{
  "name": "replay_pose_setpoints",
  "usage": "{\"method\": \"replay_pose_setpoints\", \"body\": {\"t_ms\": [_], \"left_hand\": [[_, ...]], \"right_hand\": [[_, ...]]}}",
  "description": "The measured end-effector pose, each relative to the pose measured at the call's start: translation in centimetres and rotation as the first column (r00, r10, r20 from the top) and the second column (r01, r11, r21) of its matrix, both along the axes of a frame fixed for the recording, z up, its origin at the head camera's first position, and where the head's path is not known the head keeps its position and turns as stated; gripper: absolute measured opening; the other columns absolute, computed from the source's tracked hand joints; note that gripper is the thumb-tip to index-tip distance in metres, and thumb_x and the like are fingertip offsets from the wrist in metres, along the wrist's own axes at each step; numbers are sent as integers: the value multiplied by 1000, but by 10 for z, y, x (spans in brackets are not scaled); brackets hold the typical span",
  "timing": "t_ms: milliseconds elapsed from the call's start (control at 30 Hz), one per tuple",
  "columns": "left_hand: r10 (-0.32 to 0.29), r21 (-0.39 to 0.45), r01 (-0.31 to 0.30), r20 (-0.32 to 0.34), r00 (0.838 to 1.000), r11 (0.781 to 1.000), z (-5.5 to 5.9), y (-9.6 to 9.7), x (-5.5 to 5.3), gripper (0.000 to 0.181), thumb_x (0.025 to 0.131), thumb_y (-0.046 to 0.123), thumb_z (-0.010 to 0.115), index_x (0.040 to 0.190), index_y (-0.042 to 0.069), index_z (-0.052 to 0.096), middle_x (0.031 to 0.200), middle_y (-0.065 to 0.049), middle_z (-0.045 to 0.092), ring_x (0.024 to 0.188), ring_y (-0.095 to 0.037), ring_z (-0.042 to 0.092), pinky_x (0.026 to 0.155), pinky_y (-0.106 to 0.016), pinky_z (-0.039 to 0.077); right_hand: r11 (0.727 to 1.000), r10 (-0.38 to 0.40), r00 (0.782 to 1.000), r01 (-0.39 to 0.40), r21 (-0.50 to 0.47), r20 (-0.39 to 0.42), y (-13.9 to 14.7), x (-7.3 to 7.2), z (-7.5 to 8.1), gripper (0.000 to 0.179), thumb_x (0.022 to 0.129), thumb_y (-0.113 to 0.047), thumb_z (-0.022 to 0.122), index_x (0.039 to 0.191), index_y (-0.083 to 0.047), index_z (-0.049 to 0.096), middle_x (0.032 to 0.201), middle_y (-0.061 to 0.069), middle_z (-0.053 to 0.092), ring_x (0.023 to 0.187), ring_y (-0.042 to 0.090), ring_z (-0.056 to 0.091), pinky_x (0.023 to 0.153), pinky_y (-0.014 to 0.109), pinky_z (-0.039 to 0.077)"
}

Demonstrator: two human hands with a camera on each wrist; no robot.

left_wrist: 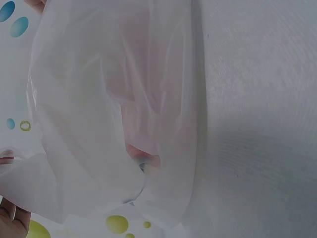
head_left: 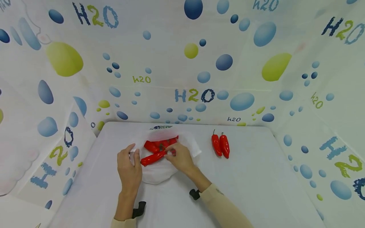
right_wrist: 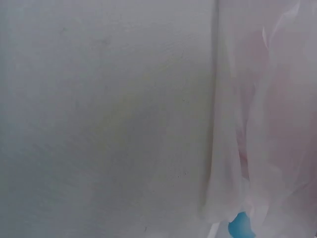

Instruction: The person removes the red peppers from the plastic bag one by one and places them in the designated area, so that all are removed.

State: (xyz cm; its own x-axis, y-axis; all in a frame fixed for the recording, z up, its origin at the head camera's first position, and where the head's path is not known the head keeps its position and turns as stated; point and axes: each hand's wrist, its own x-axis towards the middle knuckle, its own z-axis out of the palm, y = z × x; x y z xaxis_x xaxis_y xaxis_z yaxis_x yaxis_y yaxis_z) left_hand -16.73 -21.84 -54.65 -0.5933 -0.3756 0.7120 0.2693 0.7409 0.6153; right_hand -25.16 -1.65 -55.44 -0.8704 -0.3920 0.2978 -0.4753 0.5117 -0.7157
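A white plastic bag (head_left: 155, 178) lies on the table with its mouth spread, and several red chili peppers (head_left: 152, 146) show inside. Between thumb and fingertips, my right hand (head_left: 181, 157) pinches the stem end of a red chili pepper (head_left: 153, 158) over the bag's mouth. My left hand (head_left: 129, 171) is at the bag's left rim, thumb on the inner side and fingers outside. In the left wrist view, a flap of the bag (left_wrist: 29, 183) passes between its thumb and fingers (left_wrist: 14, 220). The right wrist view has the bag's side (right_wrist: 230, 163), with the right hand out of sight.
Two red chili peppers (head_left: 220, 145) lie side by side on the white table (head_left: 245, 190), right of the bag. A patterned sheet (head_left: 171, 63) with blue and green drops stands behind the table and along both sides.
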Motion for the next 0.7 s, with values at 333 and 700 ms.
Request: {"method": "replay_pose_setpoints", "body": {"t_ms": [333, 700], "left_hand": [[-5, -11, 5, -6, 1000, 1000, -1, -1, 0, 34, 104, 14, 64, 135, 0, 62, 116, -21, 65, 101, -33, 55, 86, -25, 42], [-3, -6, 3, 25, 1000, 1000, 0, -1, 0, 34, 105, 17, 63, 135, 1, 62, 115, -21, 64, 103, -33, 55, 86, -29, 44]], "right_hand": [[991, 41, 998, -46, 123, 43, -12, -3, -5, 36, 88, -16, 85, 121, -8, 74, 117, 3, 71, 97, 17, 64, 83, 24, 55], [954, 83, 996, -84, 288, 18, -20, -5, -8, 50, 88, -20, 86, 134, -13, 69, 138, 1, 65, 105, 14, 64, 89, 23, 55]]}}
